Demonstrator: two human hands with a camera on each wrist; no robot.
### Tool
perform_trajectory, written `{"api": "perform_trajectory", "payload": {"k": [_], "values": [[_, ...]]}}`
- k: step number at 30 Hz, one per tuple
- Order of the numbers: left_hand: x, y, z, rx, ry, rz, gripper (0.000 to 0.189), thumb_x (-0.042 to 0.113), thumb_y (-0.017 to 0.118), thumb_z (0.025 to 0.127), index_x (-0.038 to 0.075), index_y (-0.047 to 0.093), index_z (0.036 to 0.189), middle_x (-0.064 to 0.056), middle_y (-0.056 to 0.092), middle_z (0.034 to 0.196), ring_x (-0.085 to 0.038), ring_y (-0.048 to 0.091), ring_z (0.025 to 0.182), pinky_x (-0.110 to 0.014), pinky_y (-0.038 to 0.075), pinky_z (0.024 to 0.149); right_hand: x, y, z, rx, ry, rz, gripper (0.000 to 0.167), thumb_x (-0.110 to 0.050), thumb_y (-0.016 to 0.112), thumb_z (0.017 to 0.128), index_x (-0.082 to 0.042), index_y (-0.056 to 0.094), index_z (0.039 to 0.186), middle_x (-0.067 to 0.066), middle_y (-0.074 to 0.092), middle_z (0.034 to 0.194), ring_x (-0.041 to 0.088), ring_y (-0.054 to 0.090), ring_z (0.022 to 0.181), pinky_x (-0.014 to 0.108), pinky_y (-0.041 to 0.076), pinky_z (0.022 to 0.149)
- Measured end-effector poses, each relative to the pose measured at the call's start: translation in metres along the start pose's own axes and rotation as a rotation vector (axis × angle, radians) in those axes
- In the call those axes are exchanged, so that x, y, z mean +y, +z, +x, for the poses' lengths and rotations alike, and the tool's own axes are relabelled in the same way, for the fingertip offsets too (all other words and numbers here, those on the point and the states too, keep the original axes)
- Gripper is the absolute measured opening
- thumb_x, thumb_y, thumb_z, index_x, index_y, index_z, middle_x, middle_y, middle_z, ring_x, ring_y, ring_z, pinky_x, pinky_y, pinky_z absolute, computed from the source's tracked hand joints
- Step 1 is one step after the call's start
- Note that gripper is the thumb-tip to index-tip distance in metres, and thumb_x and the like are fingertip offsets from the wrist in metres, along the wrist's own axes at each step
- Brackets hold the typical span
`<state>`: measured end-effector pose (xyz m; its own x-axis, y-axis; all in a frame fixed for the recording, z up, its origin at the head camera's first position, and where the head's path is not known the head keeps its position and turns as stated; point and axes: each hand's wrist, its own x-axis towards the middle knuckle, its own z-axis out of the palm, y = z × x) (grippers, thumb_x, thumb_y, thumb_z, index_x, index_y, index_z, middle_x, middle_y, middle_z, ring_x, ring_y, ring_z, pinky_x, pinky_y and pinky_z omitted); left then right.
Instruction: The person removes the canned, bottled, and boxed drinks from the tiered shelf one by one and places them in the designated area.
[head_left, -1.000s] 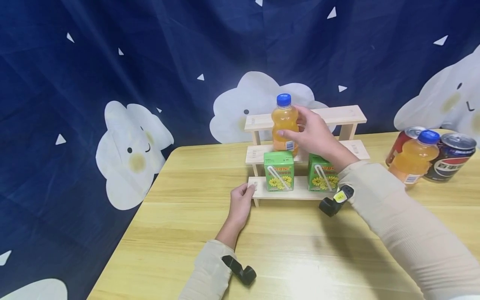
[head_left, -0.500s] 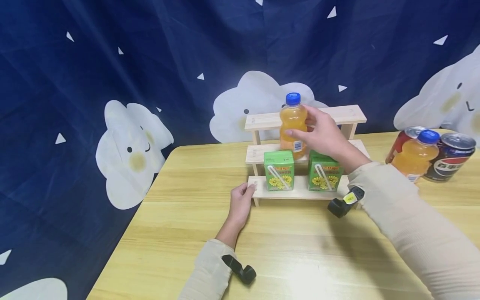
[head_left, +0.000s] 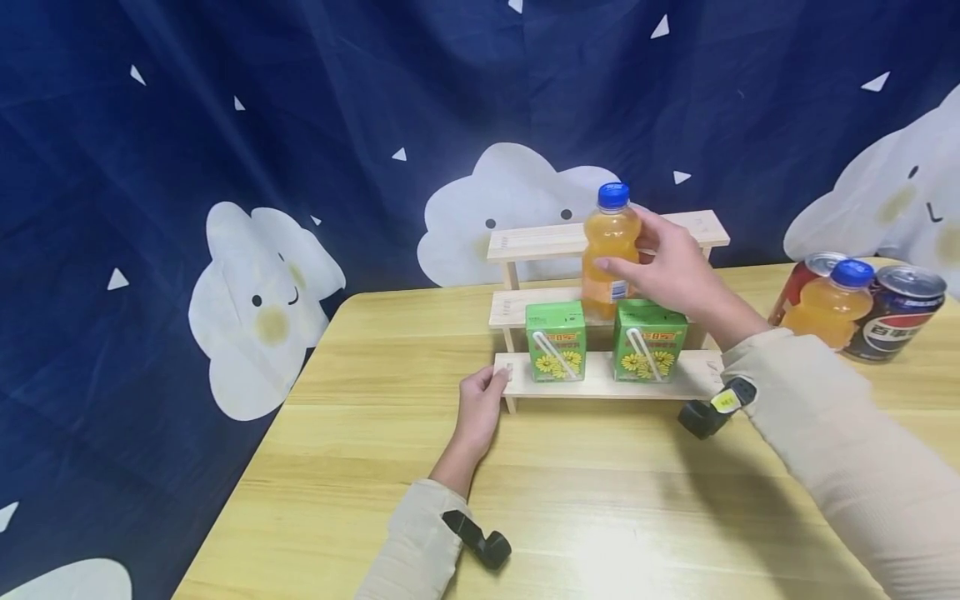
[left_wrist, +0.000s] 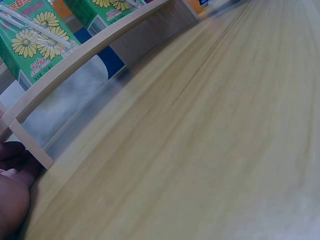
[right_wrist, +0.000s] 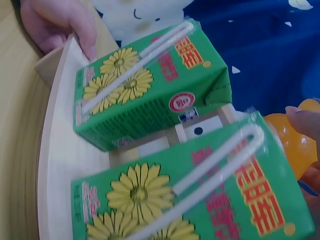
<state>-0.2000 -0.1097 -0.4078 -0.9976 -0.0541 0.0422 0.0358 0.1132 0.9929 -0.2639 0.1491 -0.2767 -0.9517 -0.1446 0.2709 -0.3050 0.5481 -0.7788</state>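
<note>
A three-step wooden display rack (head_left: 525, 310) stands on the table. My right hand (head_left: 675, 265) holds an upright orange drink bottle (head_left: 606, 237) with a blue cap at the middle step, thumb in front and fingers behind. Whether its base touches the step I cannot tell. On the lowest step stand two green drink cartons with straws, a left carton (head_left: 555, 340) and a right carton (head_left: 649, 340). My left hand (head_left: 478, 412) grips the left end of that step, thumb on top; in the left wrist view its fingers (left_wrist: 14, 155) curl beside the rack's leg.
To the right on the table (head_left: 360, 467) stand another orange drink bottle (head_left: 828, 310), a red can (head_left: 797, 287) and a dark blue can (head_left: 900, 312), close together. A blue curtain (head_left: 360, 75) with clouds hangs behind the table.
My right hand has moved the orange drink bottle rightward along the middle step, from behind the left carton toward the right carton. The left hand stays on the rack's end.
</note>
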Motion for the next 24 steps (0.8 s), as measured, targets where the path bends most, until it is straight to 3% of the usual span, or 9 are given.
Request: {"api": "perform_trajectory", "payload": {"k": [6, 12, 24], "values": [[0.000, -0.001, 0.000, -0.006, -0.002, -0.006, 0.031, 0.012, 0.050, 0.094, -0.009, 0.061, 0.115, -0.022, 0.066, 0.109, -0.021, 0.063, 0.099, -0.029, 0.052, 0.089, 0.003, -0.009, -0.006, 0.012, 0.029, -0.013, 0.075, -0.043, 0.068, 0.083, -0.016, 0.034, 0.145, 0.013, 0.051, 0.136, 0.033, 0.050, 0.123, 0.051, 0.042, 0.101], [0.000, -0.001, -0.001, -0.003, 0.000, -0.006, 0.030, 0.012, 0.050, 0.094, -0.009, 0.061, 0.114, -0.023, 0.066, 0.109, -0.022, 0.062, 0.100, -0.029, 0.051, 0.090, 0.007, -0.017, -0.010, 0.046, 0.012, -0.046, 0.069, -0.042, 0.068, 0.083, -0.014, 0.041, 0.140, 0.014, 0.057, 0.127, 0.031, 0.055, 0.114, 0.051, 0.044, 0.096], [0.000, 0.001, 0.000, -0.005, 0.002, -0.014, 0.030, 0.012, 0.051, 0.095, -0.009, 0.062, 0.113, -0.023, 0.067, 0.107, -0.017, 0.062, 0.096, -0.028, 0.052, 0.088, 0.017, -0.035, -0.020, 0.057, 0.093, -0.096, 0.077, -0.050, 0.064, 0.083, -0.017, 0.033, 0.146, 0.016, 0.050, 0.137, 0.037, 0.048, 0.124, 0.058, 0.039, 0.099]]}}
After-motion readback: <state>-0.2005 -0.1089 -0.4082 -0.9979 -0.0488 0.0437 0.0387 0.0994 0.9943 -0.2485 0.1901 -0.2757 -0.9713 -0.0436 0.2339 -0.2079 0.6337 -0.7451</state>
